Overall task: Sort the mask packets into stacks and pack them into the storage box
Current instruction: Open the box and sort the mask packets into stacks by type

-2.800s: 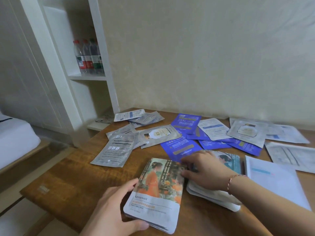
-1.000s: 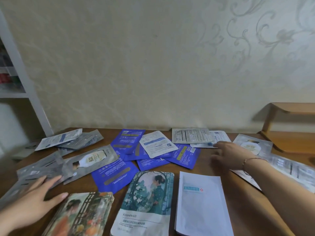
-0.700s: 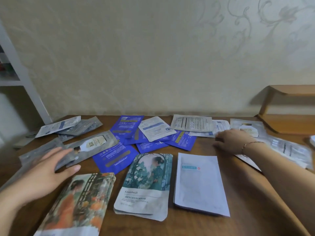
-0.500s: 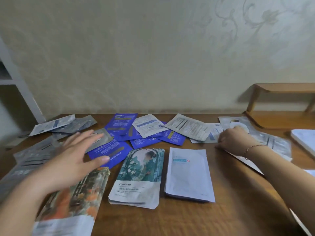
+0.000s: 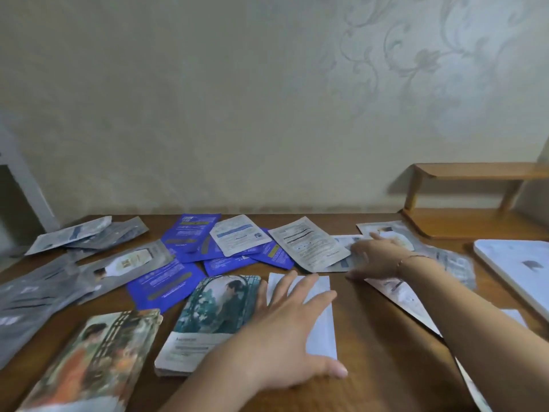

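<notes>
Left hand (image 5: 285, 331) is spread flat, fingers splayed, over the white stack (image 5: 322, 325), which lies on the table (image 5: 383, 361) with its long axis running away toward the wall. Right hand (image 5: 375, 258) is open too, palm down on loose packets (image 5: 310, 243) further back. Beside the white stack, the teal stack (image 5: 208, 316) points the same way; the orange stack (image 5: 92, 364) sits at front left.

Both hands reach forward palm-down, left hand (image 5: 292, 334) spread flat, right hand (image 5: 375, 258) farther out.
</notes>
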The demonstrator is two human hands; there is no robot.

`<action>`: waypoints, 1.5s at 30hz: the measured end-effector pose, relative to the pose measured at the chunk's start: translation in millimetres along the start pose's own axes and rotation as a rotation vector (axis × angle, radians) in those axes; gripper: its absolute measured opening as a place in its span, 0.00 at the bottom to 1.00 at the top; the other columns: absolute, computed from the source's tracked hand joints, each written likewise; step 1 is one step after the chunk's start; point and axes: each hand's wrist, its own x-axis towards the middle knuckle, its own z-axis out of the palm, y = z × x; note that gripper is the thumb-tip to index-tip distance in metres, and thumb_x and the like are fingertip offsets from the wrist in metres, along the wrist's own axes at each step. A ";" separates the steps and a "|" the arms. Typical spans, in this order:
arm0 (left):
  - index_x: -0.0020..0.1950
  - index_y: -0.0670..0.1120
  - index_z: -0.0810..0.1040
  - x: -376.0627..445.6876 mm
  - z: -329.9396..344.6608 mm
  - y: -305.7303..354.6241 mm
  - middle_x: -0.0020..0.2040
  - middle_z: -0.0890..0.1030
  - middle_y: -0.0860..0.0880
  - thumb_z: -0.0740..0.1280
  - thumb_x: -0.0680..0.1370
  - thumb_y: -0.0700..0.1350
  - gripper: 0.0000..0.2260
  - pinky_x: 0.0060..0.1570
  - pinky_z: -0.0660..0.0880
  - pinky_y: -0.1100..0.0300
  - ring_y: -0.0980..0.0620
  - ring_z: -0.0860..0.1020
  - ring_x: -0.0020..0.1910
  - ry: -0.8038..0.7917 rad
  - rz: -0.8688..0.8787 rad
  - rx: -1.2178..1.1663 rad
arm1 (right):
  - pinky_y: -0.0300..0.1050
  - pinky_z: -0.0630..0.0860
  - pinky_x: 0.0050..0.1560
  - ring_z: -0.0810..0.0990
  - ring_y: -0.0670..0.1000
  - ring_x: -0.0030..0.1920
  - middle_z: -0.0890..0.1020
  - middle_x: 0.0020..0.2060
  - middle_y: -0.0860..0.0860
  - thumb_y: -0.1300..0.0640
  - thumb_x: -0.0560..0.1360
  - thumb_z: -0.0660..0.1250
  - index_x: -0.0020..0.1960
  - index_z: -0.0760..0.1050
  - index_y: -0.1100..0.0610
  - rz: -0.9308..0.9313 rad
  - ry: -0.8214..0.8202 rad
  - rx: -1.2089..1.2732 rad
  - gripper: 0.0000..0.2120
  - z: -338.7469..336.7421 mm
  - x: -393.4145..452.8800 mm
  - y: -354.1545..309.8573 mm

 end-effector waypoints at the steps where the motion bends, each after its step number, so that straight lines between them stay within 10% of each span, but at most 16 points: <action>1: 0.77 0.65 0.43 -11.9 -8.2 -9.9 0.77 0.35 0.63 0.66 0.70 0.70 0.43 0.73 0.31 0.44 0.59 0.28 0.74 -0.026 -0.009 0.055 | 0.59 0.61 0.72 0.57 0.56 0.75 0.68 0.71 0.47 0.36 0.70 0.67 0.69 0.68 0.47 0.011 0.036 0.006 0.31 -1.4 -3.9 -0.1; 6: 0.64 0.76 0.25 -132.6 -43.5 -85.5 0.67 0.23 0.72 0.68 0.64 0.73 0.52 0.73 0.34 0.53 0.67 0.24 0.68 -0.043 -0.275 0.161 | 0.43 0.68 0.64 0.73 0.51 0.66 0.76 0.65 0.47 0.45 0.72 0.70 0.68 0.72 0.50 -0.287 0.444 0.248 0.26 -25.6 -37.3 -68.1; 10: 0.65 0.75 0.26 -216.1 -28.6 -133.9 0.68 0.24 0.71 0.70 0.59 0.75 0.55 0.76 0.45 0.55 0.69 0.29 0.69 0.121 -0.534 0.132 | 0.33 0.69 0.59 0.77 0.42 0.60 0.79 0.59 0.40 0.44 0.73 0.69 0.65 0.74 0.47 -0.652 0.291 0.382 0.22 -37.0 -69.4 -171.0; 13: 0.65 0.75 0.28 -241.7 -13.4 -149.2 0.66 0.27 0.76 0.69 0.55 0.78 0.56 0.75 0.55 0.53 0.64 0.43 0.75 0.177 -0.648 -0.018 | 0.44 0.74 0.60 0.75 0.46 0.62 0.76 0.63 0.41 0.44 0.75 0.65 0.66 0.72 0.42 -0.828 0.244 0.204 0.19 -21.8 -65.6 -246.8; 20: 0.64 0.80 0.42 -247.9 -3.5 -165.5 0.64 0.43 0.83 0.73 0.56 0.74 0.48 0.73 0.58 0.59 0.74 0.55 0.68 0.322 -0.633 -0.228 | 0.50 0.73 0.62 0.72 0.52 0.65 0.76 0.63 0.48 0.53 0.76 0.63 0.65 0.74 0.41 -0.735 0.080 -0.005 0.19 3.5 -10.3 -325.2; 26: 0.63 0.77 0.56 -243.8 -3.4 -175.3 0.67 0.35 0.80 0.69 0.61 0.73 0.35 0.58 0.50 0.84 0.86 0.50 0.62 0.280 -0.473 -0.231 | 0.48 0.71 0.66 0.73 0.50 0.66 0.75 0.67 0.45 0.52 0.75 0.67 0.67 0.73 0.43 -0.720 -0.056 -0.022 0.21 -0.9 23.4 -332.6; 34: 0.61 0.77 0.59 -223.1 -0.5 -200.0 0.68 0.45 0.81 0.68 0.60 0.72 0.33 0.71 0.56 0.68 0.82 0.52 0.65 0.312 -0.495 -0.271 | 0.46 0.70 0.65 0.74 0.49 0.64 0.77 0.64 0.44 0.48 0.74 0.70 0.66 0.73 0.47 -0.677 -0.084 0.091 0.21 -10.7 51.7 -327.0; 40: 0.69 0.71 0.59 -206.7 0.4 -210.1 0.67 0.46 0.82 0.73 0.70 0.60 0.33 0.66 0.56 0.72 0.83 0.51 0.63 0.328 -0.462 -0.250 | 0.45 0.76 0.49 0.80 0.50 0.45 0.83 0.41 0.48 0.47 0.79 0.62 0.44 0.80 0.54 -0.628 0.019 0.398 0.13 -16.6 30.3 -330.0; 45: 0.72 0.67 0.60 -193.1 7.3 -214.5 0.68 0.48 0.80 0.72 0.72 0.58 0.32 0.66 0.59 0.71 0.82 0.52 0.64 0.357 -0.448 -0.245 | 0.40 0.74 0.51 0.79 0.50 0.50 0.83 0.51 0.50 0.51 0.77 0.66 0.57 0.80 0.52 -0.648 0.027 0.276 0.11 -6.2 24.5 -333.2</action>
